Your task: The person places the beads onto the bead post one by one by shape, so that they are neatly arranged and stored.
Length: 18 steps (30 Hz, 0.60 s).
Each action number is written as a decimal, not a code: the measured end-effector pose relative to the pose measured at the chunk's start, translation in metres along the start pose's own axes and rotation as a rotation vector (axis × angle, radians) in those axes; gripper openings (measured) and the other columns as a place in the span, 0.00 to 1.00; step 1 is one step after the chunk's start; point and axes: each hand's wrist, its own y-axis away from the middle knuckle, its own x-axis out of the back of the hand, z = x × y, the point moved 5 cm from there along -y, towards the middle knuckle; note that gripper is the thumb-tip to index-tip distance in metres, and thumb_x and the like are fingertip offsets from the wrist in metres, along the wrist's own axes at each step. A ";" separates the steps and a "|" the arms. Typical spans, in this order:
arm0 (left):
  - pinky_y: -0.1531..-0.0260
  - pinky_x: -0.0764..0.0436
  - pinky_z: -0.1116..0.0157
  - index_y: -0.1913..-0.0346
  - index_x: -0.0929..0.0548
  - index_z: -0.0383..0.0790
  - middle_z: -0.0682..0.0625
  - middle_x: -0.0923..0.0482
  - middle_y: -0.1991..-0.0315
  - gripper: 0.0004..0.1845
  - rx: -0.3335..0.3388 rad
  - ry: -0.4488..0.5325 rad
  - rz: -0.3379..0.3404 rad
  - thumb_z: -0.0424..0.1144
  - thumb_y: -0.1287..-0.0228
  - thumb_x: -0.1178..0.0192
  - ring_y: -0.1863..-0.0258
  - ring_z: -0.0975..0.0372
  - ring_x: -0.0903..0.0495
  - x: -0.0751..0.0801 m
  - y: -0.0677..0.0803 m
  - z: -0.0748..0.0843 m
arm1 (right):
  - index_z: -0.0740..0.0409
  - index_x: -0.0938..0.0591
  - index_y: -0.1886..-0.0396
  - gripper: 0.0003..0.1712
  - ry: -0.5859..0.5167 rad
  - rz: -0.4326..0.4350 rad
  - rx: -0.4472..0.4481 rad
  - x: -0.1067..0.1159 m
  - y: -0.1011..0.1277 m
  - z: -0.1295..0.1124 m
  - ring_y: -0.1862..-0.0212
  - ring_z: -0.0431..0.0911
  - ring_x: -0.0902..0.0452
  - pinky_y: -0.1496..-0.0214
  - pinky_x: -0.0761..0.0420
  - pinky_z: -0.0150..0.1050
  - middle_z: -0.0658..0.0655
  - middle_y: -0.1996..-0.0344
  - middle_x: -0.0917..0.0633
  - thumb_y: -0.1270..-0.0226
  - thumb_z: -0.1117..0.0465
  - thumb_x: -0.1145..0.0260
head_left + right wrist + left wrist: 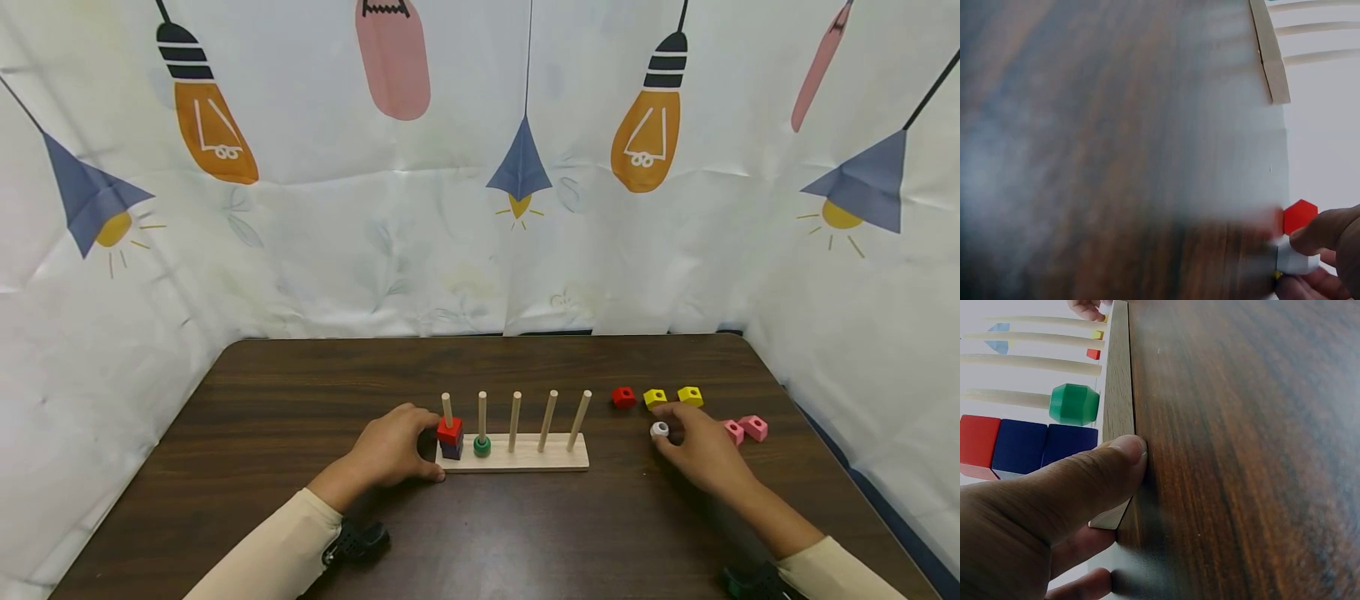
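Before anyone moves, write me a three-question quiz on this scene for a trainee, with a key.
1. How many pegs stand on the wooden rack?
2. True or false: the left grip holds the rack at the end bearing the red block and the blue blocks.
3. What is pinched in the right grip?

Key:
1. Five.
2. True.
3. The white bead.
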 end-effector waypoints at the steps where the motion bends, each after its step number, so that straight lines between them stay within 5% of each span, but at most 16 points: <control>1: 0.56 0.19 0.48 0.44 0.13 0.45 0.53 0.17 0.51 0.37 0.000 0.002 0.000 0.52 0.62 0.14 0.50 0.58 0.20 0.000 0.000 0.000 | 0.65 0.17 0.46 0.18 -0.007 -0.010 -0.003 -0.001 -0.001 -0.001 0.59 0.51 0.15 0.56 0.17 0.53 0.61 0.54 0.14 0.36 0.66 0.28; 10: 0.56 0.19 0.49 0.45 0.13 0.45 0.53 0.17 0.52 0.37 -0.003 0.014 0.007 0.52 0.62 0.14 0.51 0.58 0.21 0.002 0.001 0.000 | 0.61 0.16 0.50 0.15 -0.021 -0.045 -0.037 -0.010 -0.006 -0.011 0.59 0.48 0.14 0.56 0.16 0.52 0.56 0.56 0.12 0.35 0.63 0.27; 18: 0.56 0.19 0.48 0.44 0.13 0.44 0.53 0.17 0.52 0.37 -0.004 0.020 0.007 0.51 0.61 0.14 0.51 0.58 0.20 0.002 0.003 0.001 | 0.55 0.15 0.55 0.12 0.005 -0.014 0.037 -0.009 -0.013 -0.036 0.64 0.43 0.20 0.61 0.20 0.47 0.50 0.62 0.13 0.37 0.61 0.24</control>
